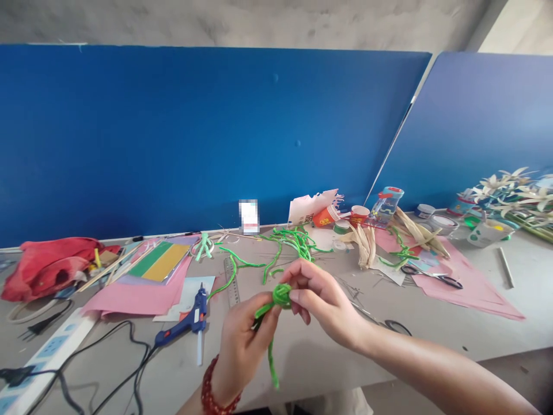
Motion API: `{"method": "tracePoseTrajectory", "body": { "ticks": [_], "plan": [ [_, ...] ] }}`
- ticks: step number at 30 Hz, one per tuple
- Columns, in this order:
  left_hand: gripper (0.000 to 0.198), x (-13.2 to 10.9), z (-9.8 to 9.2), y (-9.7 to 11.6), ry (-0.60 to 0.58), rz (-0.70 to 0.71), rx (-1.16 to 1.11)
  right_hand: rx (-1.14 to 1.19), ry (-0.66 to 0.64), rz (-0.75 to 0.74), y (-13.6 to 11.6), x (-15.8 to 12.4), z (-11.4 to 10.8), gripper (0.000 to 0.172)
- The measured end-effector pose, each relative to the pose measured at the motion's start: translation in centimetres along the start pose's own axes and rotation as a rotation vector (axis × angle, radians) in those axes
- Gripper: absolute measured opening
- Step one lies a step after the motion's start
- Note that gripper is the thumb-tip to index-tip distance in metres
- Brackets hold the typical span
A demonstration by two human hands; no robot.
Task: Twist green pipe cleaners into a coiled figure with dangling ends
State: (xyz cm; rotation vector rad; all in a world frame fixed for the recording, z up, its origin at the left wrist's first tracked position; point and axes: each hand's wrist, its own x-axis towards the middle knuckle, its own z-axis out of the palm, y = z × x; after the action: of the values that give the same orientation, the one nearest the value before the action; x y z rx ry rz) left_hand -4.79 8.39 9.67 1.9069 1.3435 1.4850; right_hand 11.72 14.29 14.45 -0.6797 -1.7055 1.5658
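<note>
**Left fingers (259, 323):** curled nearly shut around the underside of the green pipe-cleaner knot (281, 295), pinching the strand just below it.

**Right fingers (309, 282):** bent closed, tips pressed against the knot's right side.

**Knot position:** up in the air between both hands, over the table (488, 323) near its front edge, with a loose end (273, 363) dangling below.

**Handling:** probably light, soft and fuzzy, with a bendable wire core; unlikely to slip. Best held by the tight knot body, not the floppy end.

**Near the hands:** a blue glue gun (185, 319) lying toward the front edge, a steel ruler (231, 282) just behind it, and a red bead bracelet (218, 387) on the left wrist.

**Back edge:** a tangled heap of green pipe cleaners (294, 242) at the middle.

**Right end:** scissors (432, 276) on pink paper (470, 294), cream paper flowers (510, 196) at the corner.

**Left end:** a red cloth (49, 268) at the back, a power strip (47, 357) at the front corner.
</note>
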Motion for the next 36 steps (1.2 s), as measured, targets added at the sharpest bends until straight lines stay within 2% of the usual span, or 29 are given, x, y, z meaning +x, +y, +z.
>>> {"method": "tracePoseTrajectory", "body": {
  "ticks": [2,4,6,9,11,14,20,26,30,36],
  "plan": [
    [0.027,0.1,0.1,0.0,-0.059,-0.24,-0.284,-0.012,-0.034,-0.028,0.0,-0.2,-0.4,0.02],
    [0.035,0.2,0.2,-0.1,-0.067,-0.413,-0.504,-0.12,-0.032,-0.116,0.3,-0.4,-0.8,0.025],
    [0.04,0.4,0.3,0.0,-0.067,-0.522,-0.64,-0.28,-0.021,-0.225,0.5,-0.5,-1.2,0.027],
    [0.043,0.8,0.2,0.2,-0.095,-0.6,-0.746,-0.47,-0.045,-0.378,0.5,-0.4,-1.9,0.023],
    [0.044,1.0,0.1,0.5,-0.124,-0.619,-0.78,-0.551,-0.092,-0.448,-0.1,-0.2,-2.4,0.019],
    [0.045,1.0,-0.1,0.7,-0.144,-0.638,-0.78,-0.676,-0.214,-0.478,-1.5,0.1,-3.1,0.013],
    [0.044,0.6,0.0,0.4,-0.173,-0.622,-0.7,-1.067,-0.382,-0.568,-4.2,0.6,-4.0,0.015],
    [0.044,0.7,-0.1,0.4,-0.182,-0.558,-0.682,-1.364,-0.4,-0.662,-5.2,0.8,-3.5,0.021],
    [0.041,0.7,-0.1,0.4,-0.182,-0.55,-0.663,-1.417,-0.414,-0.706,-5.3,1.0,-3.3,0.02],
    [0.041,0.5,-0.1,-0.1,-0.209,-0.488,-0.616,-1.485,-0.448,-0.68,-5.6,1.3,-3.3,0.023]
  ]
}}
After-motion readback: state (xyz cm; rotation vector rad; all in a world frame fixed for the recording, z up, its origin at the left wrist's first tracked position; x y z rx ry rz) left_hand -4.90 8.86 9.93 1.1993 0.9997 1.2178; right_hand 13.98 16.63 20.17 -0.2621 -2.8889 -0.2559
